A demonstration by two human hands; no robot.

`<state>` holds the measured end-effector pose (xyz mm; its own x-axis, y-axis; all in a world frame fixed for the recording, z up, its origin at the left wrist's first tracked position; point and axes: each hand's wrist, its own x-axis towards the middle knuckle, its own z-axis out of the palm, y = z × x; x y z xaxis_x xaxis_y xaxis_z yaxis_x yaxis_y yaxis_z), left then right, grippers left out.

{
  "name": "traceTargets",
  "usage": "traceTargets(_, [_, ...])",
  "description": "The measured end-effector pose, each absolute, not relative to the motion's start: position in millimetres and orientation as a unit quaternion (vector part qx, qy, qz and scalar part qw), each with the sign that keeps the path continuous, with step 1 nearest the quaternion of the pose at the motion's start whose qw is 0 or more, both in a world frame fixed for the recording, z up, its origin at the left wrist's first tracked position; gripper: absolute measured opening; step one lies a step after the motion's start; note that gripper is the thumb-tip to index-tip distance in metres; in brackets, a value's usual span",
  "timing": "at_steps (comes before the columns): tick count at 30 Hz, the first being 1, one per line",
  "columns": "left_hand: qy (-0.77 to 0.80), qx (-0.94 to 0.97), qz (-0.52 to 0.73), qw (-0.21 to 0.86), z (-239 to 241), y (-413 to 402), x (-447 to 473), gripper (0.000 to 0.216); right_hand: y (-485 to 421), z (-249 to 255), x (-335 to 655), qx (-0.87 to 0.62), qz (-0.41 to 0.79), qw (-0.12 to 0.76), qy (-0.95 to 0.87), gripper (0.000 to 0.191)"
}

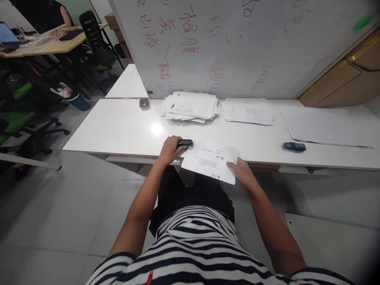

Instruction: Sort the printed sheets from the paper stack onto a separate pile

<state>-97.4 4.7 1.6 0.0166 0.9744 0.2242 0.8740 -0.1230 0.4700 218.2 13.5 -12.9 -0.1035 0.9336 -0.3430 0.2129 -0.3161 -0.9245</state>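
Note:
At the front edge of the white table, my left hand (170, 149) is closed around a black stapler (185, 143). My right hand (242, 173) grips printed paper (209, 163) by its right edge, thumb on top. The paper is tilted and reaches out over the table's edge, with its upper left corner close to the stapler's front end. Whether it is one sheet or a thin set I cannot tell. Behind it lies a thick, uneven stack of papers (192, 106), and a thinner pile of printed sheets (247, 111) is to that stack's right.
A whiteboard (190, 51) with red writing rises behind the white table (118, 126). A small grey round-cornered device (144, 103) sits at the left. On the right are large white sheets (326, 122), a dark blue crumpled item (293, 147) and cardboard boxes (341, 85). A person sits far left.

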Motion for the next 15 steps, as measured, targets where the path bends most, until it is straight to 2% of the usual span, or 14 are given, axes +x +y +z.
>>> traceTargets(5, [0.645,0.707,0.251,0.147,19,6,-94,0.034,18,-17,200,-0.552,0.602,0.317,-0.481,0.036])
traceTargets(9, [0.659,0.667,0.340,0.078,33,28,-74,0.033,21,-19,198,-0.528,0.610,0.335,-0.486,0.042])
traceTargets(12, [0.664,0.634,0.388,0.080,29,55,-59,0.042,21,-18,200,-0.531,0.570,0.363,-0.511,0.047])
traceTargets(15, [0.712,0.605,0.337,0.116,17,78,-50,0.050,23,-16,203,-0.567,0.488,0.374,-0.548,0.046])
